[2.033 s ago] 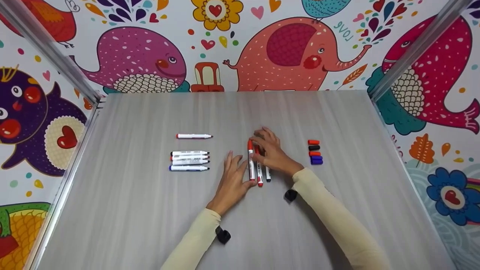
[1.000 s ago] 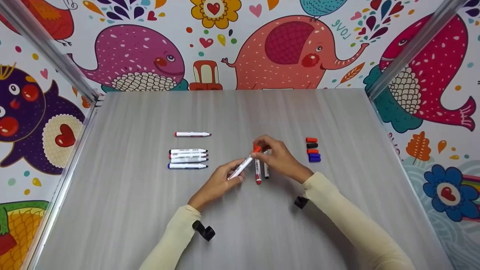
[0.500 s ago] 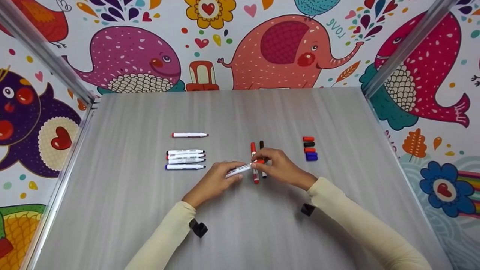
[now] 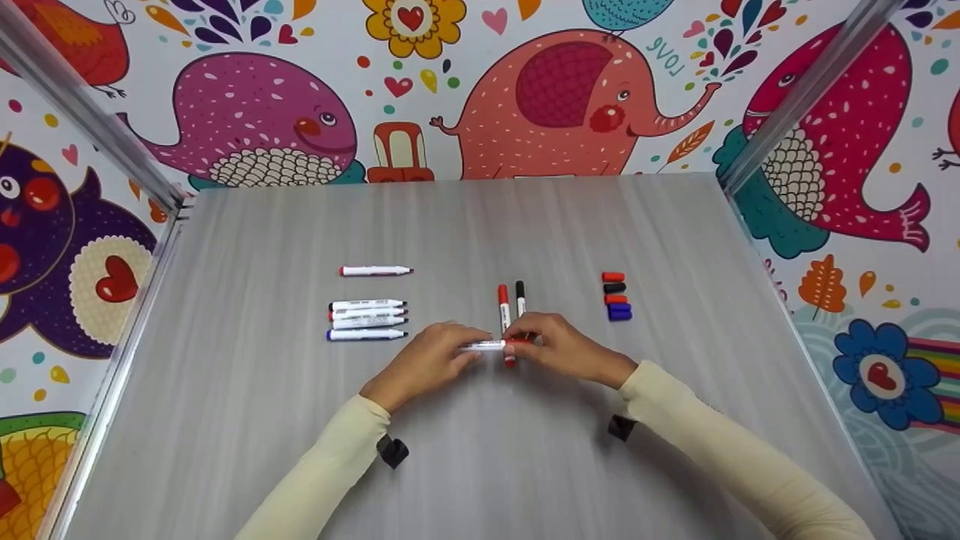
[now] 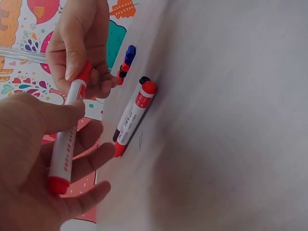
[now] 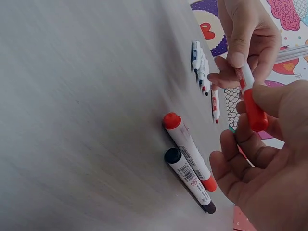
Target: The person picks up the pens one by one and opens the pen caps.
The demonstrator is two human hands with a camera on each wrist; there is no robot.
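Level between both hands is a white marker [image 5: 62, 151] with a red end and a red cap [image 6: 255, 113]. My left hand [image 4: 429, 361] grips its barrel between thumb and fingers. My right hand [image 4: 568, 349] pinches the cap, which sits against the barrel. Beneath, a capped red marker [image 4: 504, 309] and a capped black marker [image 4: 520, 295] lie side by side on the table; my right hand partly hides them in the head view.
To the left lie several uncapped markers [image 4: 367, 335] in a row, with one uncapped red marker [image 4: 375, 271] apart behind them. Several loose caps, red [image 4: 613, 277], black [image 4: 614, 288] and blue [image 4: 619, 315], lie on the right of the table [image 4: 465, 465].
My hands have picked up the red marker from beside the other two. It has turned from slanted to level, and both hands have come nearer to me.
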